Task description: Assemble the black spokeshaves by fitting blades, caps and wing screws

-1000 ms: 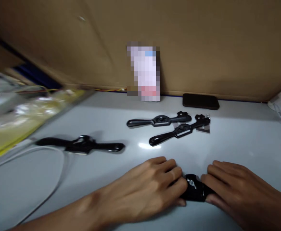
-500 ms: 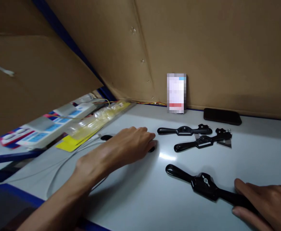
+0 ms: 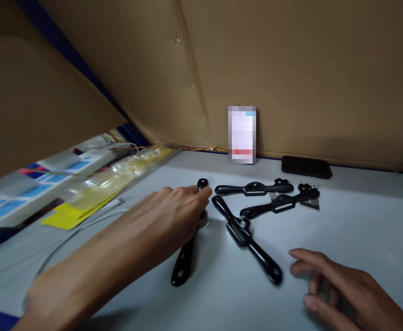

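Observation:
My left hand (image 3: pixel 184 207) grips a black spokeshave (image 3: pixel 181 264) around its middle, which the fingers hide. One handle points toward me and the other away. Just right of it a second glossy black spokeshave (image 3: pixel 239 232) lies slanted on the table. Its near handle end is close to my right hand (image 3: pixel 346 285), but the two do not touch. The fingers of that hand are apart, with nothing in them. Farther back rest two more black spokeshaves, one nearly level (image 3: pixel 255 188) and one tilted (image 3: pixel 284 202), each with a loose blade and cap parts by its right end.
A lit phone (image 3: pixel 242 135) with a blurred screen leans on the brown back panel. To its right lies a dark flat phone-like slab (image 3: pixel 307 167). Along the left stand a white power strip (image 3: pixel 46 184), clear plastic packaging with yellow card (image 3: pixel 63 218), and a white cable (image 3: pixel 94 220).
My right hand has let go of its spokeshave, which now lies farther left and back. My left hand has a spokeshave turned lengthwise toward me. The view has shifted slightly right.

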Demonstrator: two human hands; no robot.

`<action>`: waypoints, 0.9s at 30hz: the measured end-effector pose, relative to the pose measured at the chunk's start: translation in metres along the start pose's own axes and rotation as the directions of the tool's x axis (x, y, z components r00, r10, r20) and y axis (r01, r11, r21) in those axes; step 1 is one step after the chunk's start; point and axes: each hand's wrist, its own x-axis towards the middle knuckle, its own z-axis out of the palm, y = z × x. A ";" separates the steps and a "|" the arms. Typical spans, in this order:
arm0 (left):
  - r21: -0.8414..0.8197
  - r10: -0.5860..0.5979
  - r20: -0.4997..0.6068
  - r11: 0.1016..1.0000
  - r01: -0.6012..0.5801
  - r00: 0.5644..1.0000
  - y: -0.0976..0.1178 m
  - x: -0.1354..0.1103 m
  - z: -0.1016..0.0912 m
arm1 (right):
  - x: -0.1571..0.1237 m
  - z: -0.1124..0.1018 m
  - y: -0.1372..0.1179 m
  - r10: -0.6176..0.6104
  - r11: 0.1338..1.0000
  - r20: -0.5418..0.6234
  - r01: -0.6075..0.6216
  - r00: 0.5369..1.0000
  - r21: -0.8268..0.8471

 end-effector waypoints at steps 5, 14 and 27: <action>0.014 0.188 -0.195 0.982 -0.189 0.963 0.043 0.022 0.009 | 0.019 -0.018 0.000 -0.183 0.964 -0.186 0.138 0.965 -0.229; -0.180 0.331 -0.108 0.921 -0.346 0.937 0.061 0.032 0.066 | 0.035 -0.035 0.051 -0.087 0.874 -0.216 -0.030 0.972 -0.485; -0.321 0.503 -0.210 0.774 -0.545 0.838 0.088 0.011 0.050 | 0.039 -0.046 0.048 -0.095 0.907 -0.093 0.048 0.991 -0.418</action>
